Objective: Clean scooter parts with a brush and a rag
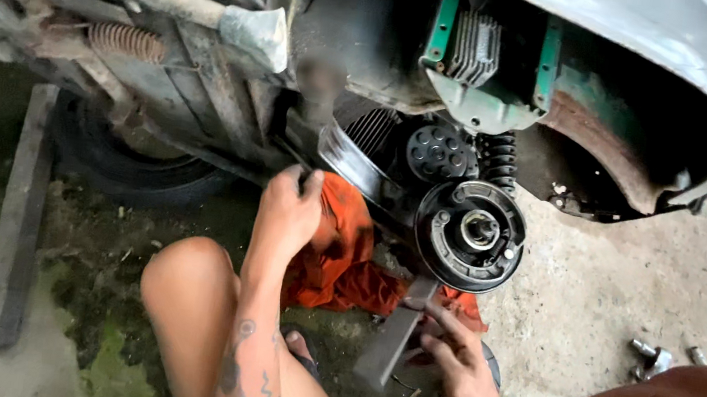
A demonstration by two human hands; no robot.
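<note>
The left hand [288, 208] is closed, its fingers curled up under the tilted scooter's dark underside [202, 106], pressing into an orange rag [342, 252] that lies bunched just at its 3 o'clock. The right hand [456, 353] grips the lower part of a flat grey wooden block [394, 336], fingers wrapped over its edge; the block leans upward toward 12 o'clock, its top end touching the underside of the bare round brake hub [469, 234] (no wheel on it). At 11 o'clock from the hub sits a black finned engine cover [439, 153], with a black coil spring [497, 158] just to its right. A worn tyre [135, 165] lies on the ground at 9 o'clock from the left hand. Well apart, at 3 o'clock from the right hand, small metal parts [653, 356] rest on the concrete floor [596, 294].
</note>
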